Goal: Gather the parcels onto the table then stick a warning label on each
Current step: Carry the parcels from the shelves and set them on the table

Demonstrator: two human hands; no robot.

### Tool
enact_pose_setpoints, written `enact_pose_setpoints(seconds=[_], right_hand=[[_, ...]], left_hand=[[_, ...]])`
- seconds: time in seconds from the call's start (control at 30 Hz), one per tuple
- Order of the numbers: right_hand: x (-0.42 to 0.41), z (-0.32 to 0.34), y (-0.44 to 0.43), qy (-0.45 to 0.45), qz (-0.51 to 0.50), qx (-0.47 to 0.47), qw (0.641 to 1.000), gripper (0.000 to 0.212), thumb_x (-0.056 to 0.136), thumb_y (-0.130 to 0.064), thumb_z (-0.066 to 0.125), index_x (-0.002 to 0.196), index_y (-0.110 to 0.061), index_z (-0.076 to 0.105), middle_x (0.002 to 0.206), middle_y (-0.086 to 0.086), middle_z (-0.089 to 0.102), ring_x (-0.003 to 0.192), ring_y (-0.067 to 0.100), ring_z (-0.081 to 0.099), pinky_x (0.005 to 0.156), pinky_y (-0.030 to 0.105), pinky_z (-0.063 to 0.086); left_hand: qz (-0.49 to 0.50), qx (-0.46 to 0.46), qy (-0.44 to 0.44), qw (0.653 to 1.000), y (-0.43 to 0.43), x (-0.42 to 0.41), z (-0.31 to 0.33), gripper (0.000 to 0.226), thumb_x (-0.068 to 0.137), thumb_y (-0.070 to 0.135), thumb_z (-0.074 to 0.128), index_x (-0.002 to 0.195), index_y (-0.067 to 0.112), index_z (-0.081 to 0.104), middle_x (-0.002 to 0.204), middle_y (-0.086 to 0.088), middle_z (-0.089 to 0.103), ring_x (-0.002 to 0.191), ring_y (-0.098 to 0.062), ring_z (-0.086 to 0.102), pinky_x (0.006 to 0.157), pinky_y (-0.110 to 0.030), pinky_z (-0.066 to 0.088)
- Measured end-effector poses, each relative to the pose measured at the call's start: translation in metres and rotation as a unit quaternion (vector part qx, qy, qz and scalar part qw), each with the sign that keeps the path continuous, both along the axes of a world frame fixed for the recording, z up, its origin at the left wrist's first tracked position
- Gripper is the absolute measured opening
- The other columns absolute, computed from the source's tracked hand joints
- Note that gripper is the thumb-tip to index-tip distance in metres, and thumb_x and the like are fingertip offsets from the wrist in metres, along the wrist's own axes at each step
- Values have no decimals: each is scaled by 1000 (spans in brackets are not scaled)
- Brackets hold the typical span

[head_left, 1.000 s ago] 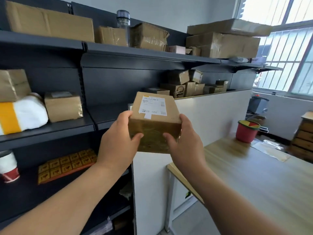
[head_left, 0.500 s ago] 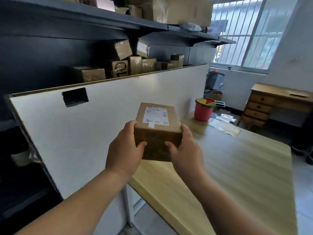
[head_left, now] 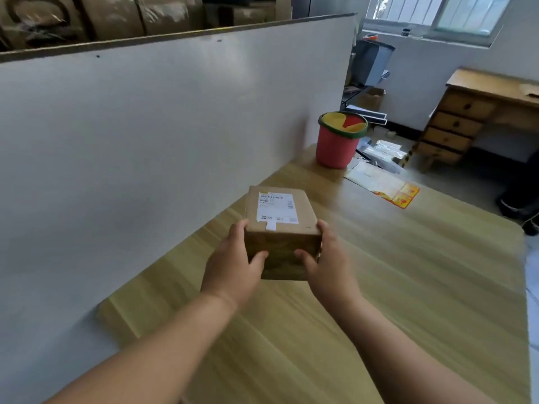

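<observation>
A small brown cardboard parcel (head_left: pixel 281 225) with a white shipping label on top is held over the wooden table (head_left: pixel 408 287), near the white partition. My left hand (head_left: pixel 233 266) grips its left side and my right hand (head_left: pixel 329 263) grips its right side, thumbs on the near face. Whether its bottom touches the table I cannot tell. A sheet of orange and yellow warning labels (head_left: pixel 385 186) lies at the table's far edge. Several more parcels (head_left: pixel 110 16) sit on the shelf behind the partition.
A white partition board (head_left: pixel 145 126) stands along the table's left side. A red bucket (head_left: pixel 338 141) with a green rim stands at the far corner. Beyond the table are a wooden drawer desk (head_left: pixel 466 118), a grey bin (head_left: pixel 373 62) and clutter on the floor.
The parcel came away from the shelves, moving right and down over the table with both hands still on it. The view has tilted down toward the tabletop.
</observation>
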State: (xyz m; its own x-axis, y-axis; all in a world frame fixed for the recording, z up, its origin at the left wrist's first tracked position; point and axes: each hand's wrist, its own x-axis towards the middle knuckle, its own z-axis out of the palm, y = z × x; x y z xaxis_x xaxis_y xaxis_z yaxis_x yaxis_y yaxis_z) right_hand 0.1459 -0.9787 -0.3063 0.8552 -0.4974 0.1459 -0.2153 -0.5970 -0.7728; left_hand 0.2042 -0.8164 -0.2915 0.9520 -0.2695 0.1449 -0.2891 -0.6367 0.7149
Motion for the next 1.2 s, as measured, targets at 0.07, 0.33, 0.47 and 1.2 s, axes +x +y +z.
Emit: enact_pose_setpoints(seconds=[0.07, 0.33, 0.47, 1.2], right_hand=[[15, -21, -15, 17, -1, 4, 1000, 66, 84, -21, 67, 141, -23, 34, 124, -7, 55, 112, 14, 53, 87, 22, 38], [65, -92, -55, 47, -6, -9, 999, 65, 84, -22, 66, 141, -27, 33, 127, -8, 57, 110, 13, 55, 84, 22, 39], [90, -116, -68, 44, -16, -13, 999, 68, 87, -21, 64, 144, -24, 27, 137, -7, 49, 119, 13, 49, 90, 18, 33], [152, -69, -76, 165, -10, -206, 965, 66, 94, -38, 51, 147, -12, 22, 158, 12, 10, 145, 27, 7, 116, 39, 12]], left_hand=[[-1, 9, 24, 1000, -14, 15, -19, 61, 82, 32, 65, 133, 31, 31, 119, 5, 58, 98, -13, 56, 78, -24, 44], [-22, 4, 98, 995, -56, 60, -86, 69, 82, 27, 67, 138, 27, 27, 127, 3, 55, 108, -19, 57, 91, -37, 47], [0, -8, 85, 996, -73, 82, -110, 79, 83, 29, 66, 145, 20, 18, 140, 1, 43, 123, -18, 45, 94, -23, 36], [-103, 247, -4, 964, -68, 154, -56, 70, 90, 45, 52, 146, 15, 22, 145, -7, 37, 133, -26, 33, 106, -41, 32]])
